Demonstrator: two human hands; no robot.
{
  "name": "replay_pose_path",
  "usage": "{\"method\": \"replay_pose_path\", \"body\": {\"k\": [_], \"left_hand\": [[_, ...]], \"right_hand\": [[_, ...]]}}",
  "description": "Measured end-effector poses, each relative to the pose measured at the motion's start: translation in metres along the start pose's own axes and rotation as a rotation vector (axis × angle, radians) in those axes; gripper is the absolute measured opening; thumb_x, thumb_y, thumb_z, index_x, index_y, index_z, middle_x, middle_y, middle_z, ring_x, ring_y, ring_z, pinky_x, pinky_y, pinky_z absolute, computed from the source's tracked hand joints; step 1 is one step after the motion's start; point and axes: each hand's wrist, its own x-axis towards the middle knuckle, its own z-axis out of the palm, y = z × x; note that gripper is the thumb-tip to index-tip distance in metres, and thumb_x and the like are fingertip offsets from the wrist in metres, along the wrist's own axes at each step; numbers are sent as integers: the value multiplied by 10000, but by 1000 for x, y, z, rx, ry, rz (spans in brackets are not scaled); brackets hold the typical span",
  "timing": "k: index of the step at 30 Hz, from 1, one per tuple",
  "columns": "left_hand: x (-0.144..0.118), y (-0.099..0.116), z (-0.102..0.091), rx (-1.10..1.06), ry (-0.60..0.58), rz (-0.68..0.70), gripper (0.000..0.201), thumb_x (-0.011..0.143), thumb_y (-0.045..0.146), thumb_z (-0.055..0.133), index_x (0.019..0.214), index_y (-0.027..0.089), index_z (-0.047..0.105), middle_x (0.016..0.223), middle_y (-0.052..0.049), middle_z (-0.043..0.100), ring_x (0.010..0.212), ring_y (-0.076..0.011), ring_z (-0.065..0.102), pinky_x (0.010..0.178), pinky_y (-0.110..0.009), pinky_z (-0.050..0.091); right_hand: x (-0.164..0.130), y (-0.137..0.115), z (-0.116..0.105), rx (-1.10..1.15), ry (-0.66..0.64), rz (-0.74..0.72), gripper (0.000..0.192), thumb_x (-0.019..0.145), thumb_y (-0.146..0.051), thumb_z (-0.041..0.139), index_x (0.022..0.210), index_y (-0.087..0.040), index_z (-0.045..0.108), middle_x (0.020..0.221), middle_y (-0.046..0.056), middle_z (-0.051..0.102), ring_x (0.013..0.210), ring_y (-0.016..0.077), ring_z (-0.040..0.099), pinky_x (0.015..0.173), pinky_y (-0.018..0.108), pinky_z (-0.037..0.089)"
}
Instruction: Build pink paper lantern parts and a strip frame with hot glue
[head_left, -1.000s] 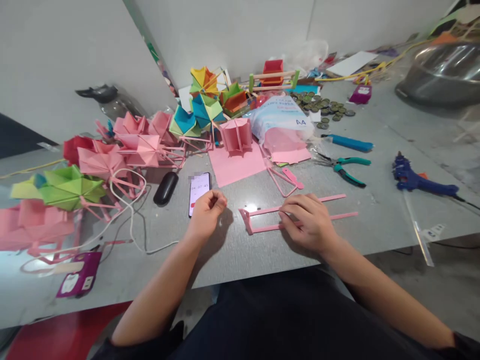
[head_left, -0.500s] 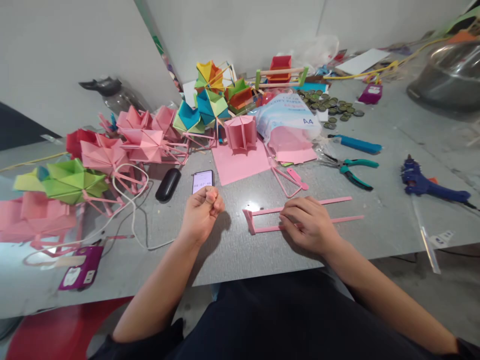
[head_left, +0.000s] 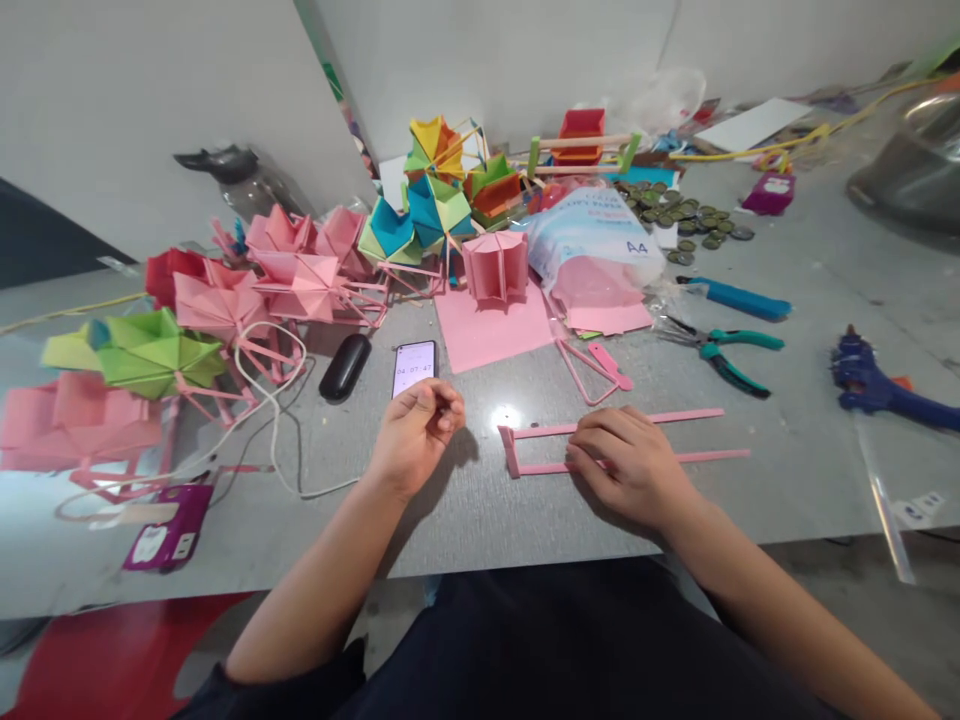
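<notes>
The right hand [head_left: 634,470] lies flat, fingers spread, pressing on the pink strip frame [head_left: 547,445] so it stays put on the desk [head_left: 787,400]. The left hand [head_left: 416,430] hovers loosely curled, fingertips pinched together, holding nothing I can make out. Just beyond it a phone [head_left: 414,367] lies face-up, readable. Pliers [head_left: 724,350] wait beyond the right hand.

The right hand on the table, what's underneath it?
The right hand lies flat across a pink paper-strip frame. Two long strips run out from under it on both sides, joined by a short crosspiece at the left end. The stretch beneath the palm is covered, so its state is unseen.
</notes>
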Motion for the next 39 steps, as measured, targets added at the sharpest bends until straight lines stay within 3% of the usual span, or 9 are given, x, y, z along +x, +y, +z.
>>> {"method": "replay_pose_path", "body": {"k": [5,14,21,24,28,31,34,37,39], "left_hand": [[-2,-1,1,-26,-32,-9,481,946,624,799,830,184,645,734,14,604,595,-80,473,649,-264,485],[-5,2,9,3,-89,46,616,880,728,809,759,224,475,671,66,433,581,-91,378,648,-275,436],[2,-4,6,147,4,110,496,978,552,701,710,227,436,615,64,385,557,-106,336,590,-270,337],[6,-2,5,361,92,131,436,992,499,644,696,220,487,610,49,438,560,-109,366,573,-265,304],[9,13,12,613,113,148,290,1012,356,588,764,206,583,707,14,597,623,-120,487,638,-264,404],[9,18,16,758,45,191,190,1004,281,612,839,197,657,777,-11,694,722,-152,607,715,-286,477],[9,9,14,906,10,251,116,984,164,613,920,194,705,896,-37,761,829,-185,677,805,-330,534],[5,-8,8,1029,-1,372,317,904,-6,569,1092,188,735,1177,-89,772,1102,-227,701,1010,-408,547],[1,-16,4,1060,-34,396,330,930,-1,575,1158,183,728,1229,-103,754,1157,-239,692,1040,-427,544]], "right_hand": [[1,-2,1,2,-25,6,153,1023,-190,600,930,-219,718,923,63,760,832,221,696,773,406,480],[1,-2,3,-1,-42,-8,150,1042,-202,598,940,-196,709,931,65,756,823,215,686,762,401,472],[16,-21,-12,-7,-38,-63,179,1028,-188,595,912,-197,730,918,72,757,797,209,672,734,383,482],[38,-29,-28,34,-52,-69,170,1037,-232,606,925,-202,730,925,69,757,813,212,682,740,372,501],[74,-31,-39,79,-114,-64,200,1070,-295,589,951,-206,723,945,68,763,861,217,701,770,359,509],[88,-28,-32,148,-180,-59,209,1065,-385,634,1033,-200,726,927,59,762,796,196,681,737,341,504],[86,-24,-17,239,-242,-31,234,1046,-408,676,1135,-196,721,921,47,763,711,166,655,683,318,504],[76,-16,-4,316,-262,-19,191,1085,-295,584,1191,-204,715,994,65,787,785,170,705,720,310,536],[71,-10,1,306,-278,13,194,1084,-263,567,1197,-209,716,1016,71,790,813,177,718,734,315,544]]}}
